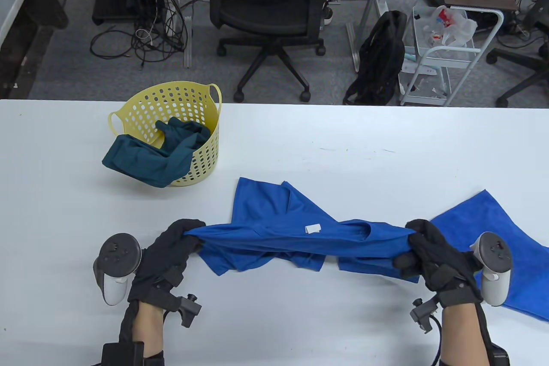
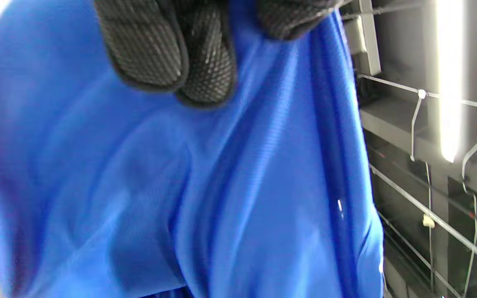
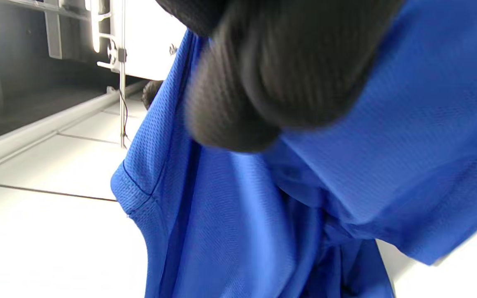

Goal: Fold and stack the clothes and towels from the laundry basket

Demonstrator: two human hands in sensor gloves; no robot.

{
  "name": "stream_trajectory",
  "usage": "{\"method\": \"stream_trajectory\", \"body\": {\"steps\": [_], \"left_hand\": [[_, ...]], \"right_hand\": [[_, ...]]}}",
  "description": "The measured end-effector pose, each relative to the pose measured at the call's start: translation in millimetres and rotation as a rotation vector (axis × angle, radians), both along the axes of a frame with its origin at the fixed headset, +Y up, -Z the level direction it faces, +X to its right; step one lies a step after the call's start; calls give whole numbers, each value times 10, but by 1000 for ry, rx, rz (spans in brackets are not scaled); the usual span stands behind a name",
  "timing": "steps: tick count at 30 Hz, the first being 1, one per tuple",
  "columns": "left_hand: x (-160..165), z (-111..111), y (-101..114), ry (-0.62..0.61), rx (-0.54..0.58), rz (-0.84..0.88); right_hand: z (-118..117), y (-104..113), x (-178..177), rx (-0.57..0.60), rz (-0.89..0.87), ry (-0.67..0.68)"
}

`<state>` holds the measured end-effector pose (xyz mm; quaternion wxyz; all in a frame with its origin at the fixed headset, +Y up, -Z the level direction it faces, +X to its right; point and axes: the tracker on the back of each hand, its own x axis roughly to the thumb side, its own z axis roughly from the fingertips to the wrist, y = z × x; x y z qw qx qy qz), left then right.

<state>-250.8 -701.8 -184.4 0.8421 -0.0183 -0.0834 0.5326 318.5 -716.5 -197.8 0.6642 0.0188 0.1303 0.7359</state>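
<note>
A bright blue mesh shirt with a small white tag is stretched between my two hands above the white table. My left hand grips its left end; in the left wrist view my gloved fingers pinch the blue cloth. My right hand grips its right end; the right wrist view shows my fingers closed over the fabric. A yellow laundry basket stands at the back left with a dark teal garment hanging out over its rim.
A blue towel lies flat on the table at the right, partly under my right hand. Beyond the far table edge stand an office chair, a black backpack and a white cart.
</note>
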Motion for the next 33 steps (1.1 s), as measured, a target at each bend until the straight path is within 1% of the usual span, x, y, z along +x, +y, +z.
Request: {"method": "stream_trajectory", "body": {"steps": [1,2,3,4,5,6,7,8,9,10,11,12,13,14,15,16,17,18,19,20,21,23,24,25,26,27,28,29,30,31,32,33], "left_hand": [[-16,20,41,-12,26,-11],[-40,36,99,-29,42,-5],[-65,46,159,-56,46,29],[-94,37,222,-88,4,75],[-112,4,252,-117,-62,76],[-114,-73,267,-133,-202,4],[-73,-227,246,-146,-377,-200],[-13,-349,229,-132,-500,-344],[122,-545,215,-84,-628,-490],[278,-733,241,-75,-687,-565],[407,-886,333,-62,-688,-613],[590,-1036,587,79,-548,-677],[689,-1082,755,182,-407,-698],[887,-1120,1209,465,104,-673],[940,-1122,1441,547,363,-638],[976,-1132,1787,537,582,-622],[966,-1105,2015,528,681,-570],[926,-1058,2181,501,785,-522],[878,-997,2295,506,874,-469],[823,-893,2378,481,985,-400],[797,-820,2399,473,1049,-391],[737,-683,2307,456,1126,-451],[732,-616,2180,421,1124,-476],[743,-561,1997,369,1069,-510],[742,-529,1859,353,1038,-553],[735,-490,1617,337,966,-639],[735,-471,1450,308,902,-692],[744,-449,1207,240,825,-767],[765,-429,896,143,698,-867],[779,-414,752,101,618,-904],[805,-370,448,32,460,-966],[827,-350,240,-41,349,-987]], "right_hand": [[1,20,10,6,-67,49],[3,50,16,7,-170,101],[7,100,23,-3,-312,173],[-3,152,39,-16,-379,231],[-22,178,63,-30,-354,252],[-70,186,91,-62,-243,232],[-173,156,101,-142,-38,163],[-268,132,86,-207,101,122],[-433,96,41,-310,281,70],[-611,106,-19,-397,430,28],[-736,200,-59,-384,510,-27],[-850,458,-95,-240,593,-163],[-883,622,-113,-124,613,-254],[-866,1067,-171,294,540,-536],[-850,1291,-194,506,460,-653],[-806,1604,-193,653,361,-634],[-692,1809,-179,734,272,-611],[-582,1959,-145,854,218,-606],[-487,2047,-101,932,217,-595],[-362,2083,-44,1004,221,-586],[-305,2073,-13,1034,215,-576],[-219,1940,59,1034,209,-542],[-189,1813,86,1024,231,-518],[-160,1655,117,990,289,-505],[-149,1540,139,972,330,-487],[-144,1342,168,923,398,-441],[-143,1209,180,875,435,-412],[-142,1030,190,807,475,-374],[-146,773,193,680,549,-310],[-143,651,186,594,601,-273],[-125,453,159,470,688,-209],[-111,305,125,380,765,-159]]}}
